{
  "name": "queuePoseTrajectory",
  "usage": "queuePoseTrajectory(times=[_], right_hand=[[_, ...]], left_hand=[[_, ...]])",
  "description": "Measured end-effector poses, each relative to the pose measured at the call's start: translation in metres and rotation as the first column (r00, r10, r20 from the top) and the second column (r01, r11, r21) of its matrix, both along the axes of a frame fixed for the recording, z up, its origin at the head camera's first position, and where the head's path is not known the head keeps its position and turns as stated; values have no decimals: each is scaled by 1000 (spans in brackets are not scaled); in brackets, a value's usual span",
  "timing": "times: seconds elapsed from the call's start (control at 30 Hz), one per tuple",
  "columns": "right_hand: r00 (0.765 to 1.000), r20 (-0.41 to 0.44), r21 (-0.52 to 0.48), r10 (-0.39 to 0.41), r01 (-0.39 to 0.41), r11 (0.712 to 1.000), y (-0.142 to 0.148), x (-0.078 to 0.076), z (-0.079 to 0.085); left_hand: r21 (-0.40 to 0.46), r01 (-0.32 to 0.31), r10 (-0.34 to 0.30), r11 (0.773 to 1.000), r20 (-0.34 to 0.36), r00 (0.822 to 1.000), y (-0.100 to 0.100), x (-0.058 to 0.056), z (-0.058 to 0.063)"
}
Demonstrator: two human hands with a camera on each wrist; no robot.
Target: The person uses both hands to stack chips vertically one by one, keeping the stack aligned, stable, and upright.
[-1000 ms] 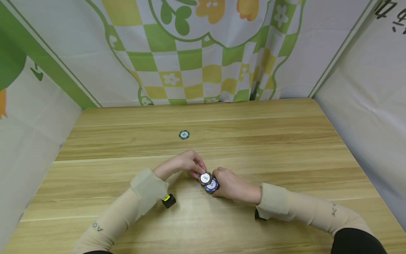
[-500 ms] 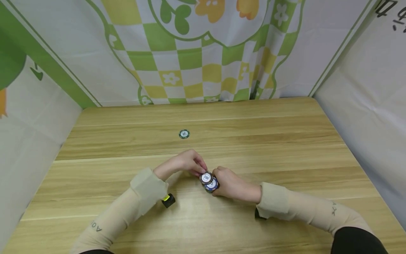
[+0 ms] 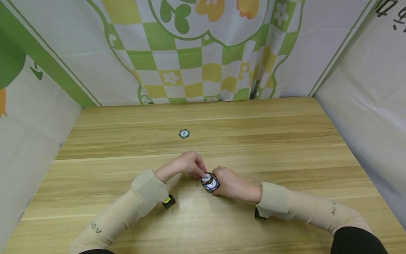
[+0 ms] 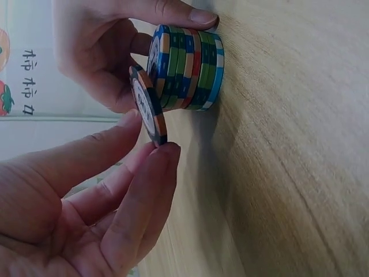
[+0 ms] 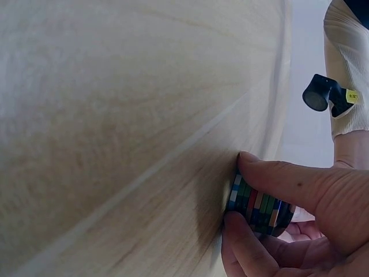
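My left hand (image 3: 185, 165) pinches a black poker chip (image 3: 207, 177) by its edge, between thumb and fingertips. In the left wrist view that chip (image 4: 147, 107) is tilted and overlaps the blue top face of a stack of poker chips (image 4: 193, 69); whether the two touch I cannot tell. My right hand (image 3: 233, 185) grips this upright stack from the side, thumb and fingers round it. Blue, green, red and light-blue edges show in the stack (image 5: 256, 202) in the right wrist view. A lone green poker chip (image 3: 184, 133) lies flat farther back on the table.
The wooden table (image 3: 269, 141) reaches back to a green and yellow checkered cloth (image 3: 190, 70). White cloth walls stand at the left and right. A small black camera (image 3: 169, 201) hangs at the left wrist, another (image 3: 260, 214) at the right.
The black chip in my left hand has shifted slightly right over the stack, and its printed face has turned. My right hand and the stack have stayed nearly still.
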State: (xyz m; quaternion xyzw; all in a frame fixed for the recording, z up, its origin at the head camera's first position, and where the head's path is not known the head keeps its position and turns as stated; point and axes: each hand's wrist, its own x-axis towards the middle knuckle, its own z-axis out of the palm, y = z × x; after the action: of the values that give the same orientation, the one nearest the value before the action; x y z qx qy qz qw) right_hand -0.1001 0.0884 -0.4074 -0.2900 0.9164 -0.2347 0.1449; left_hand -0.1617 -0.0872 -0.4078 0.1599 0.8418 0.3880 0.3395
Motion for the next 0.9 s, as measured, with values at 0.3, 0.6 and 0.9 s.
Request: queuePoseTrajectory(times=[0.3, 0.6, 0.9], right_hand=[[1000, -2, -7, -2, 2, 1000, 0, 0, -1], [1000, -22, -16, 20, -20, 1000, 0, 0, -1], [1000, -23, -43, 21, -22, 999, 1, -1, -1]], left_hand=[[-43, -75, 75, 996, 3, 997, 9, 14, 17], [-19, -77, 77, 997, 10, 997, 12, 17, 20], [-13, -53, 53, 999, -10, 999, 14, 18, 19]])
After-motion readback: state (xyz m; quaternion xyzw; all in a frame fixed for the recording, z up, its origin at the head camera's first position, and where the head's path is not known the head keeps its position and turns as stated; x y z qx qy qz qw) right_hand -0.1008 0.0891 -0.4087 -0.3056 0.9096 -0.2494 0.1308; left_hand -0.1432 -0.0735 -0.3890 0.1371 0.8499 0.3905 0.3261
